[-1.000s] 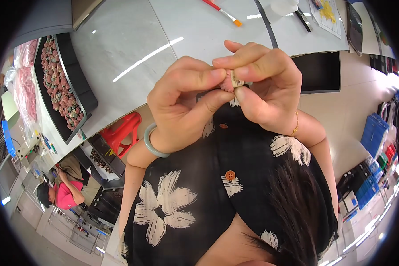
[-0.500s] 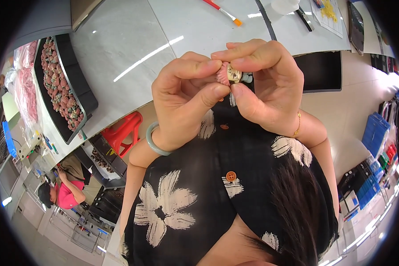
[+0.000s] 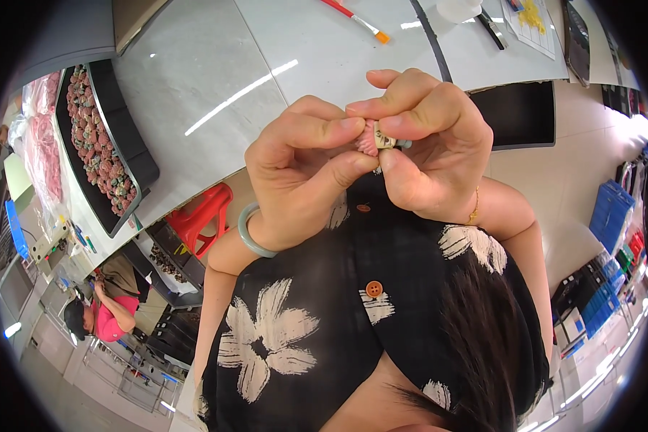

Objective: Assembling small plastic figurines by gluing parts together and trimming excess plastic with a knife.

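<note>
A tiny figurine (image 3: 384,137) with a ribbed pink part, a cream middle with dark marks and a grey-green end is held sideways in front of my chest. My left hand (image 3: 299,162) pinches its pink part between thumb and forefinger. From the other side, my right hand (image 3: 439,140) grips the cream part with its thumb and fingertips. The fingers hide some of the figurine, and I cannot tell whether it is one piece or two pressed together.
A grey worktable (image 3: 194,79) bears a red-handled paintbrush (image 3: 356,19) and a dark-handled tool (image 3: 492,30). To the left, a black tray (image 3: 126,119) holds many small pink and green pieces. A red stool (image 3: 203,216) stands below the table edge; a person in pink (image 3: 115,317) sits farther left.
Both hands have sunk slightly, with the figurine between them. The figurine has turned a little, and the right thumb and fingers now cover more of its cream part.
</note>
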Available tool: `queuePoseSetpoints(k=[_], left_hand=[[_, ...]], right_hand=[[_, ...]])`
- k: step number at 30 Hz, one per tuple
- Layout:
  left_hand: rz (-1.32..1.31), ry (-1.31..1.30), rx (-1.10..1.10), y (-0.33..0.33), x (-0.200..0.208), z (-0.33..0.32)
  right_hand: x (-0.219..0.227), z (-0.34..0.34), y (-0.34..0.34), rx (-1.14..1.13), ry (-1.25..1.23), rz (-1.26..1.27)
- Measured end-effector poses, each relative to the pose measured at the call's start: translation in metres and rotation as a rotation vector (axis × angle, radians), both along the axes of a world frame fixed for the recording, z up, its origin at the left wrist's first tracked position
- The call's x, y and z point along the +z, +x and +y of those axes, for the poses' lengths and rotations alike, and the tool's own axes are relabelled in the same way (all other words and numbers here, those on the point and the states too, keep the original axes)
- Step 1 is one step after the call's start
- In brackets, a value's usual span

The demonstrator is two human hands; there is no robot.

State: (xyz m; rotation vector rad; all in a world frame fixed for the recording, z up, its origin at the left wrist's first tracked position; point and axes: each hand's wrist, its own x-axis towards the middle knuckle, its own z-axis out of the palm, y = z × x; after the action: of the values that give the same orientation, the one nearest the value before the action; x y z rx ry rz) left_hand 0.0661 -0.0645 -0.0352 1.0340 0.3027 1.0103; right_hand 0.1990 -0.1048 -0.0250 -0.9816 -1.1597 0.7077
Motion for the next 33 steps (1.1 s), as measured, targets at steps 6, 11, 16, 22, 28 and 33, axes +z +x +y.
queuePoseSetpoints(k=[6, 11, 16, 22, 28, 33], left_hand=[[0.003, 0.017, 0.023, 0.0, -0.001, -0.001], [-0.005, 0.009, 0.025, 0.002, -0.002, 0.001], [0.026, 0.037, -0.019, 0.002, -0.01, 0.008], [0.339, -0.306, -0.027, 0.014, -0.001, 0.017], [0.634, 0.115, 0.228, 0.01, -0.027, 0.038], [0.725, 0.333, 0.299, 0.02, -0.033, 0.046]], right_hand=[[-0.001, -0.001, 0.007, 0.137, 0.012, -0.075], [-0.001, 0.001, 0.008, 0.127, 0.006, -0.057], [-0.016, 0.006, 0.008, 0.076, -0.005, -0.065], [-0.038, 0.016, 0.02, -0.078, -0.105, -0.103], [-0.044, 0.034, 0.051, -0.211, -0.068, -0.32], [-0.05, 0.045, 0.059, -0.226, -0.029, -0.379]])
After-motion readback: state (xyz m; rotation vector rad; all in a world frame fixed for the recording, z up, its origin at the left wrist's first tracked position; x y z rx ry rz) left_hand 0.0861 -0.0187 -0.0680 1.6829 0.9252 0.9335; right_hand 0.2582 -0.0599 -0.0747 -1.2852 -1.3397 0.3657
